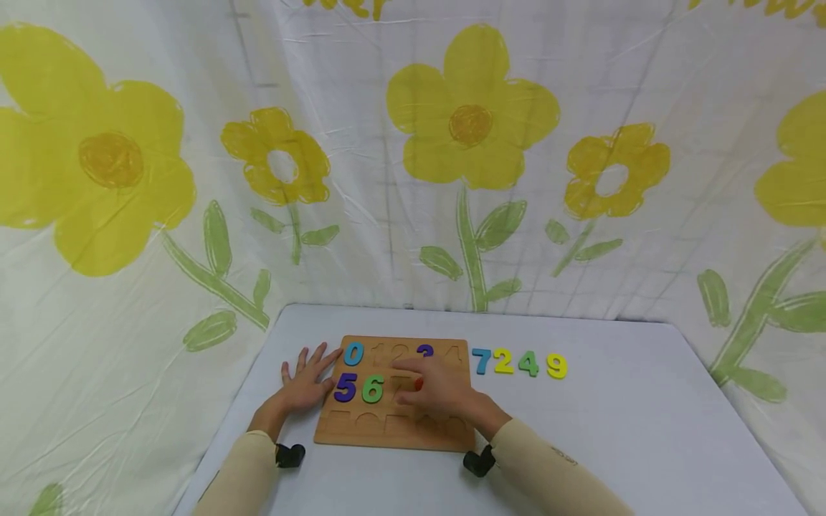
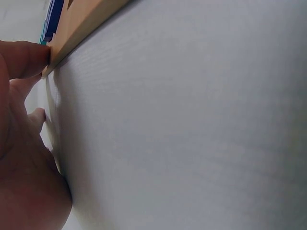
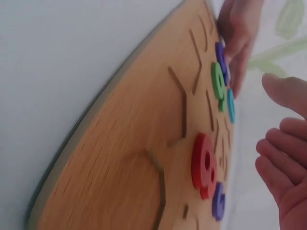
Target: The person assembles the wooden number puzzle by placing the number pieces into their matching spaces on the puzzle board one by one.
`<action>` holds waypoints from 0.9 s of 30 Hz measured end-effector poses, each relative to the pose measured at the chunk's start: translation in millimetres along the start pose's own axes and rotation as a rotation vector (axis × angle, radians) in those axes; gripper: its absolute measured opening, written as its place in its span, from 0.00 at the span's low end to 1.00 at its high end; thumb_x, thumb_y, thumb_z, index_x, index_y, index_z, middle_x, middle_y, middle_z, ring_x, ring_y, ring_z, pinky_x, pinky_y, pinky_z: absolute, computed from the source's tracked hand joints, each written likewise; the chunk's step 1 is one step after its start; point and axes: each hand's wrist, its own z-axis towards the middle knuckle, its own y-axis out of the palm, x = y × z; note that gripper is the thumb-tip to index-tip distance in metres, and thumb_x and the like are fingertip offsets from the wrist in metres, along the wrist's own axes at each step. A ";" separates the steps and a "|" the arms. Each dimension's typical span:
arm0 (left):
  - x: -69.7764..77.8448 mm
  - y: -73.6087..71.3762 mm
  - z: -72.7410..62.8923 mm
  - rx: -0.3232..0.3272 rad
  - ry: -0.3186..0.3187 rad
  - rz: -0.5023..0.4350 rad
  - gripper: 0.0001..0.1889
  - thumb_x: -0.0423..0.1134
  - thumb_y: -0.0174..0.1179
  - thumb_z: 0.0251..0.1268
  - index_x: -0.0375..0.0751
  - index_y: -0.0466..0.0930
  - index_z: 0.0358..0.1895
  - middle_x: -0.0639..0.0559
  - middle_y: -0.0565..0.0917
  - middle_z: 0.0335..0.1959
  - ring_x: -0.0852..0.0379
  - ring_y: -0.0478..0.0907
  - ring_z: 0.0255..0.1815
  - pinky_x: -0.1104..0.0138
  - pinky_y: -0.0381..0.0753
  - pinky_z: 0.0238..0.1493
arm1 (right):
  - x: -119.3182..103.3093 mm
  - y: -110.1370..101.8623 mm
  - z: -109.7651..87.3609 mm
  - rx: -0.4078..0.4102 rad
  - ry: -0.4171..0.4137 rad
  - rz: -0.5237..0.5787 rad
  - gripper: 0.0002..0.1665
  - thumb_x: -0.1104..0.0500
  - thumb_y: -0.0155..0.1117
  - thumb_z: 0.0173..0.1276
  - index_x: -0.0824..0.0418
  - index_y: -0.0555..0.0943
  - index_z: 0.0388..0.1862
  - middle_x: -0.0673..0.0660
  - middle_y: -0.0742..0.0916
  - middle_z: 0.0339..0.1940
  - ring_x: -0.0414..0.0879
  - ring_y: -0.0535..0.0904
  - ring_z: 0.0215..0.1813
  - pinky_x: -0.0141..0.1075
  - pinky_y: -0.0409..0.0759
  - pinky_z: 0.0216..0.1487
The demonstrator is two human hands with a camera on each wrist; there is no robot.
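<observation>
The wooden number board (image 1: 351, 436) lies on the table. A blue 0 (image 1: 348, 355), purple 5 (image 1: 345, 384) and green 6 (image 1: 366, 391) sit in it, with a purple 3 (image 1: 425, 349) and red 8 (image 3: 196, 163) partly covered in the head view. Fingers spread, my left hand (image 1: 305, 385) rests on the table with thumb and a fingertip at the board's left edge. Over the board's right half hovers my right hand (image 1: 439, 387). Its fingers are loosely bent, nothing is between them, and the right wrist view shows them apart from the pieces.
Right of the board, a blue 7 (image 1: 482, 352), yellow 2 (image 1: 504, 370), green 4 (image 1: 532, 363) and yellow 9 (image 1: 563, 365) lie in a row on the white table (image 1: 619, 430). A flowered curtain (image 1: 361, 272) hangs behind the table.
</observation>
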 end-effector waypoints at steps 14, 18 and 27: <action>-1.0 0.0 0.9 0.003 -0.003 -0.004 0.36 0.39 0.55 0.81 0.46 0.60 0.88 0.32 0.44 0.92 0.20 0.27 0.89 0.21 0.15 0.76 | 21.8 -31.9 -47.8 0.050 -0.069 -0.029 0.39 0.48 0.85 0.66 0.53 0.84 0.75 0.50 0.89 0.70 0.52 0.87 0.70 0.53 0.87 0.67; -0.8 0.3 0.2 0.002 -0.001 -0.007 0.36 0.39 0.55 0.81 0.47 0.60 0.88 0.32 0.44 0.92 0.20 0.26 0.89 0.21 0.15 0.76 | 32.5 -37.5 -62.4 0.054 -0.077 0.028 0.38 0.48 0.85 0.65 0.53 0.85 0.73 0.50 0.90 0.69 0.51 0.87 0.71 0.57 0.86 0.68; -5.2 2.1 -1.4 0.045 0.046 -0.046 0.36 0.42 0.55 0.78 0.48 0.62 0.87 0.30 0.46 0.91 0.19 0.27 0.89 0.21 0.14 0.76 | 58.4 -44.3 -92.5 0.080 -0.036 0.210 0.38 0.49 0.85 0.66 0.60 0.84 0.72 0.57 0.89 0.71 0.57 0.85 0.73 0.55 0.86 0.67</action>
